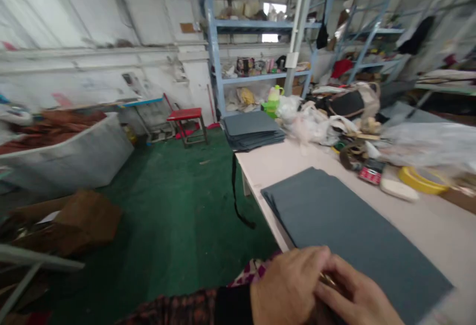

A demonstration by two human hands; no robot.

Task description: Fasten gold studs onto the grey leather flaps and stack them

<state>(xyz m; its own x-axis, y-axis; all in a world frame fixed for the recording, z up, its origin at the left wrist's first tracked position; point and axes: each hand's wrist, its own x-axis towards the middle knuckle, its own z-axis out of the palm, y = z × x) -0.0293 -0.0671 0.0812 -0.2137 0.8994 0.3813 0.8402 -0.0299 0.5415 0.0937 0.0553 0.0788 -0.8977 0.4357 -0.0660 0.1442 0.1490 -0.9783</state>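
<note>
My left hand comes in from the lower left in a dark patterned sleeve with a black cuff, its fingers closed and bent over the fingertips of my right hand. Both hands meet above the near part of a stack of blue-grey sheets on the table. Between them shows a small brownish, shiny thing, mostly covered by the fingers and too blurred to name. The right thumb and fingers close around it. A bit of purple-and-white patterned cloth shows beside the left wrist.
The pale table bears another stack of grey sheets at its far corner. Plastic bags, a yellow tape roll and clutter lie rightward. Left are a red stool, a cardboard box and a white bin.
</note>
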